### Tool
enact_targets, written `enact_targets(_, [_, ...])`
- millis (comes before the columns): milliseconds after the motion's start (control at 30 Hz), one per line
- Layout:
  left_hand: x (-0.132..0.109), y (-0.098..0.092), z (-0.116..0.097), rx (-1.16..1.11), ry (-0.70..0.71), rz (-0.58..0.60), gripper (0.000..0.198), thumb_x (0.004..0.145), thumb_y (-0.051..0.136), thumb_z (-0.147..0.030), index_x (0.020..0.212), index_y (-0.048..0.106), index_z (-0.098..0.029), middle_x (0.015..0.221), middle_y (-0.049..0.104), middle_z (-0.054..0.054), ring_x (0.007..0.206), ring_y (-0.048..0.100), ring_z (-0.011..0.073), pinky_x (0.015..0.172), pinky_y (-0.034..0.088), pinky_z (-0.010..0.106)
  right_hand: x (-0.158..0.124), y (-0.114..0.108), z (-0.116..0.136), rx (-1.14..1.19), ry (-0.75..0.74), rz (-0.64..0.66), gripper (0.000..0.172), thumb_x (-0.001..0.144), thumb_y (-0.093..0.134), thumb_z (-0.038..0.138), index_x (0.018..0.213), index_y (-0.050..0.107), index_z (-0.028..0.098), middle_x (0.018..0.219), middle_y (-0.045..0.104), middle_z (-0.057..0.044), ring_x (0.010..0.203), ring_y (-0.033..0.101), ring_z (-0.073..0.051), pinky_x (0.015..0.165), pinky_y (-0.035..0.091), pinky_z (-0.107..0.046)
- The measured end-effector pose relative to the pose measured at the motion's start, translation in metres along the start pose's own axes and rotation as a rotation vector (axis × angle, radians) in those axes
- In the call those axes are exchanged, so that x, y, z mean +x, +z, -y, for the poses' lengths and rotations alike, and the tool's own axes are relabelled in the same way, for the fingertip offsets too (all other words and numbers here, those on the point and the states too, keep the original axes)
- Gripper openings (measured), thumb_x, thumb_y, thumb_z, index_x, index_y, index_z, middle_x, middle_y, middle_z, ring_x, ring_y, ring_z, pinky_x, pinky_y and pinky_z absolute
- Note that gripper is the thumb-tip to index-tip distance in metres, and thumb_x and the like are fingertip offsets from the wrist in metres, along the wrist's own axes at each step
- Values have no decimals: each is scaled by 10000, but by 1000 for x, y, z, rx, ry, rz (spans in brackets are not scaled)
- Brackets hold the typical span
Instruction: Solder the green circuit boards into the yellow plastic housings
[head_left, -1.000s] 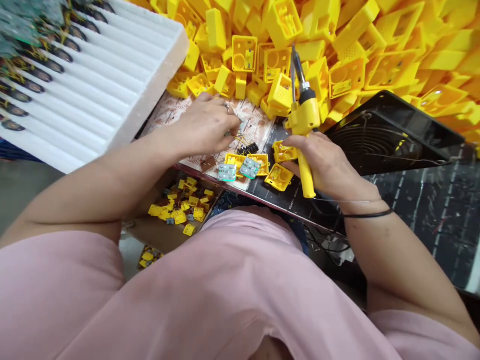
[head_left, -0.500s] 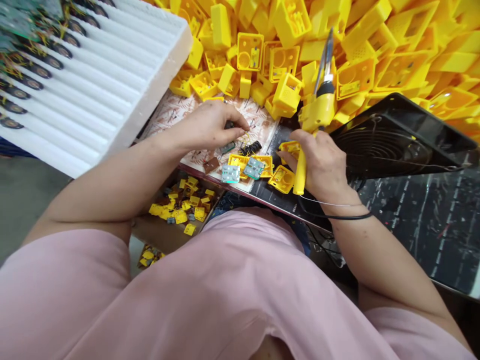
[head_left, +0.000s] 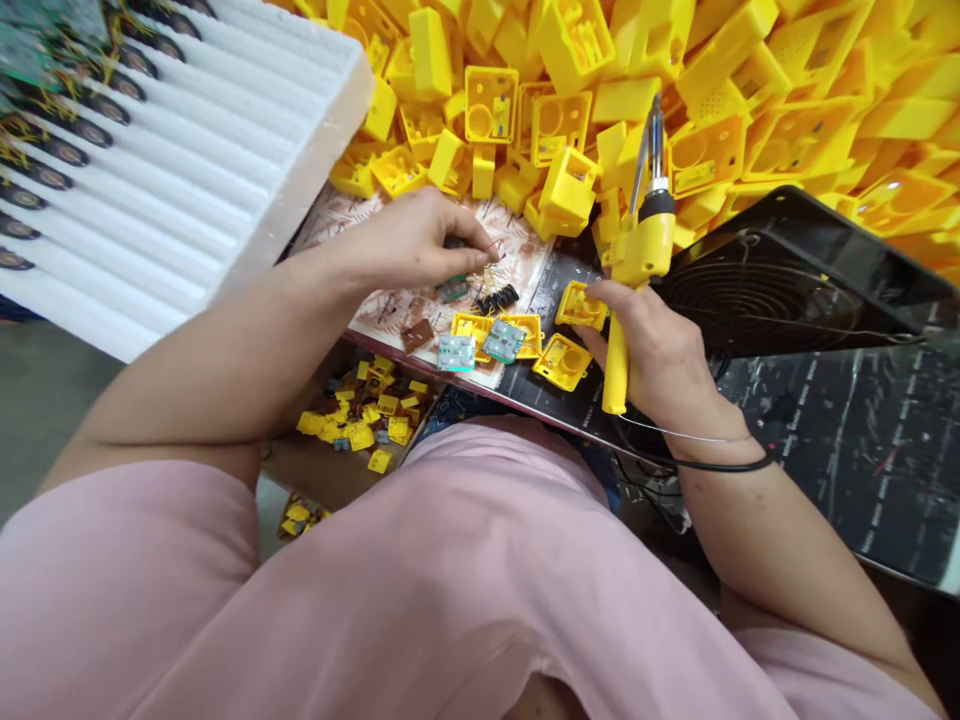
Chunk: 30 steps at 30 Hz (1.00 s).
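Note:
My left hand point(head_left: 409, 240) hovers over the patterned work mat point(head_left: 517, 245), fingers pinched on a small green board with thin wires point(head_left: 454, 285). Just right of it lies a small black coiled part point(head_left: 496, 298). My right hand point(head_left: 660, 345) grips a yellow soldering iron point(head_left: 637, 250), its metal tip pointing up and away from me. The same hand's fingertips touch a small yellow housing point(head_left: 581, 307). Near the mat's front edge lie more yellow housings point(head_left: 559, 360) and two pale circuit boards point(head_left: 480, 345).
A big heap of yellow plastic cases point(head_left: 712, 80) fills the back. A white foam tray point(head_left: 225, 150) with rows of dark parts sits at left. A black fan point(head_left: 757, 280) stands to the right. A box of small yellow pieces point(head_left: 360, 415) lies below the table edge.
The soldering iron swung from leaning left to more upright and shifted right. My left hand lifted slightly with the small green board in its fingers.

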<state>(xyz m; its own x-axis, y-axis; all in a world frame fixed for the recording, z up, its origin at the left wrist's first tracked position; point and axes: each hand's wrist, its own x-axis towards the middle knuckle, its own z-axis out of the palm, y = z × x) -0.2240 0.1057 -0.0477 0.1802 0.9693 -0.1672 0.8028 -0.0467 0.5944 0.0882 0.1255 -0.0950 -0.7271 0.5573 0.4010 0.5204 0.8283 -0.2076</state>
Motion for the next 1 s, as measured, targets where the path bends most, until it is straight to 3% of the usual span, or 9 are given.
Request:
enact_targets(167, [-13,-5,-3,103,-58,-172,308,904,625,-349,1038,853,-190,952,833,-2,927,733,182,875,541,314,0,-4,0,58,-39,-8,378,1024,652,427,1358,578,266,963,706,-27,827,703,-212,730,558,-311])
enact_targets(300, [-22,2,-11,56,57,-249,337,927,596,-386,1023,851,-189,985,840,40,949,764,211,870,560,321,0,-2,1,81,-29,14,378,1048,606,449,1371,571,256,1003,713,-43,853,705,-209,732,550,-305])
enact_targets(433, [-24,9,-24,21,213,-117,322,946,558,-316,1068,835,-205,1067,838,48,1035,777,208,948,580,303,-5,0,9,-33,-29,29,316,1065,585,341,1370,592,259,947,701,-24,780,683,-175,654,479,-265])
enact_targets(567, [-22,9,-25,5,183,14,329,922,569,-305,1121,807,-198,991,825,24,949,774,179,864,583,266,-16,-3,16,-52,-8,-20,348,1034,648,304,1375,609,249,990,727,-33,814,696,-171,691,505,-264])
enact_targets(667, [-22,10,-19,129,151,27,330,896,581,-324,1115,802,-214,910,803,6,865,757,176,817,570,267,-24,-8,17,-32,-44,-123,404,997,708,278,1383,594,239,951,742,-24,836,720,-174,749,542,-269])
enact_targets(767, [-23,13,-19,253,121,27,283,897,590,-370,1024,803,-234,838,771,-12,844,751,182,832,555,277,-29,-13,18,-42,-74,-212,435,971,735,224,1381,597,266,876,741,6,727,706,-153,722,548,-266])
enact_targets(900, [-23,20,-24,350,96,48,290,900,627,-454,1030,795,-256,828,754,-32,825,740,178,817,532,270,-33,-18,24,-53,-80,-263,385,950,764,208,1304,630,278,762,696,43,573,631,-129,623,517,-262])
enact_targets(1000, [-23,25,-27,435,106,-6,277,938,584,-388,1062,804,-273,835,761,-24,837,737,180,802,517,272,-36,-19,25,-13,-86,-261,342,932,782,176,1240,652,249,772,709,32,590,633,-131,618,512,-261])
